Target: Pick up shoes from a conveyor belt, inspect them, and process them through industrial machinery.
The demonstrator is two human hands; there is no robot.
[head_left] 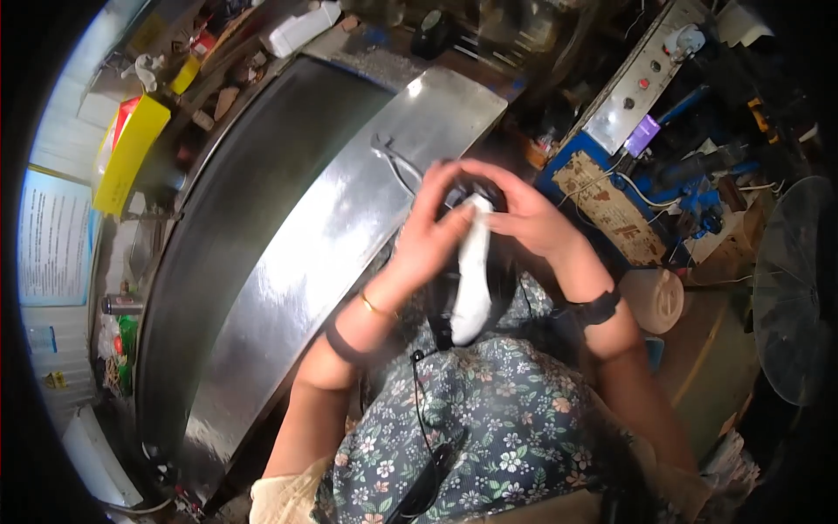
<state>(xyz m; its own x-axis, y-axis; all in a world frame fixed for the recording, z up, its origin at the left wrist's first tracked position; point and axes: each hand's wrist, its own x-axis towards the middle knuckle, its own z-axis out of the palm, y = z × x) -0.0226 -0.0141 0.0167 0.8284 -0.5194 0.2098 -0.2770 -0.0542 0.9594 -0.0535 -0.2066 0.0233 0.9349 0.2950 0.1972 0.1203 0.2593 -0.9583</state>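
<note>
In front of my chest, a white sock (474,279) hangs lengthwise, its lower end rounded. My left hand (434,223) pinches its top edge between thumb and fingers. From the other side, my right hand (524,214) grips the same top end, thumb toward the left thumb. A dark rounded part (478,188) shows between the hands, just behind the sock's top; I cannot make out what it is. Just left of my left hand, a thin metal tool (394,164) like thread snips lies on the shiny metal worktop (305,210).
A dark belt-like surface (227,192) curves along the worktop's left side. At the right stand a blue-framed control box (624,113) with knobs, a pale round tub (656,301) and a fan guard (794,288). A yellow box (131,157) sits far left.
</note>
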